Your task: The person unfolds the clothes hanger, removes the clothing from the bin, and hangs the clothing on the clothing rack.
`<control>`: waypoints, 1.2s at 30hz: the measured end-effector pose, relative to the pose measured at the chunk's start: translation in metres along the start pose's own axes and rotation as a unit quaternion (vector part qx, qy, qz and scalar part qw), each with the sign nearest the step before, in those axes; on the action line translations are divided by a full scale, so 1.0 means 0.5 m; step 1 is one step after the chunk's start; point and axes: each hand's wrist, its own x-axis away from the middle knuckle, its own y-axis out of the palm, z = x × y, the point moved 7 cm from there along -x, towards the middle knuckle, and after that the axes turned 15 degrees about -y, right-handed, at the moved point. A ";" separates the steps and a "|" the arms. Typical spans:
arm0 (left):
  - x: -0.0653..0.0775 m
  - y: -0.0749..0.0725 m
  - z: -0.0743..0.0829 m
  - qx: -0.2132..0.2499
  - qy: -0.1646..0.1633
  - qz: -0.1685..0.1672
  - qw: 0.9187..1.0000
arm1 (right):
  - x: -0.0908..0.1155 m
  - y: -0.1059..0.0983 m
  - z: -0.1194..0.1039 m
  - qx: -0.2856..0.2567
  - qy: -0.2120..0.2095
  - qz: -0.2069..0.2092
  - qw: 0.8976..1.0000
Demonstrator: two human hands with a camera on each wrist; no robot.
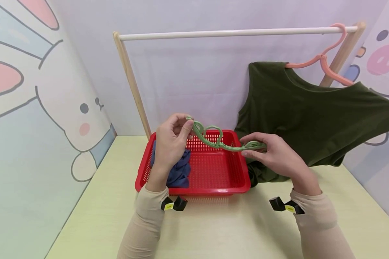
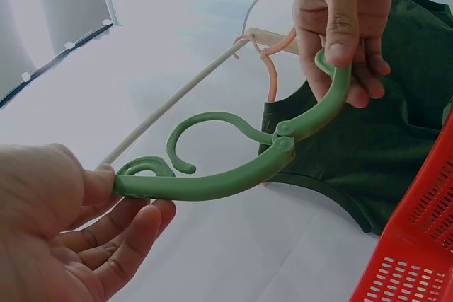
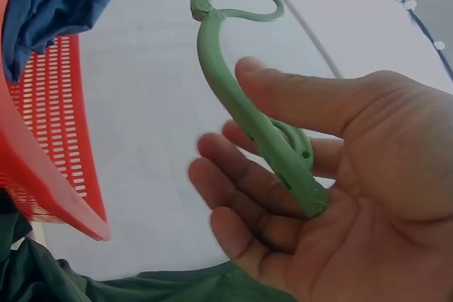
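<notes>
A green folding clothes hanger [image 1: 218, 145] is held up between both hands above the red basket. My left hand [image 1: 171, 138] pinches one end of it between thumb and fingers. At the other end, my right hand [image 1: 275, 151] grips it, the thumb on one side and fingers behind, as the right wrist view shows. The hanger's two arms [image 2: 219, 185] meet at a hinged middle, and its hook curls beside them. Below, the red basket [image 1: 210, 190] has a crumpled blue cloth [image 1: 179, 171] in its left part.
A rack with a white bar [image 1: 230, 34] and wooden posts stands behind the basket. At its right end, a dark green sleeveless top [image 1: 295, 115] hangs on a coral hanger [image 1: 332, 73], its lower part beside the basket. The pale yellow table [image 1: 214, 230] meets printed walls.
</notes>
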 end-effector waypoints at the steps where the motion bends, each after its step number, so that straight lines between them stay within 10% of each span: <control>1: 0.000 0.001 0.000 -0.002 0.000 0.000 1.000 | 0.000 0.003 0.000 0.003 -0.002 -0.007 1.000; 28: -0.007 -0.030 -0.016 0.016 -0.058 -0.025 0.998 | 0.016 -0.036 0.004 -0.012 0.006 0.061 0.998; 36: -0.009 -0.035 -0.026 -0.061 -0.061 -0.070 0.994 | 0.020 -0.043 0.012 -0.020 0.012 0.072 0.997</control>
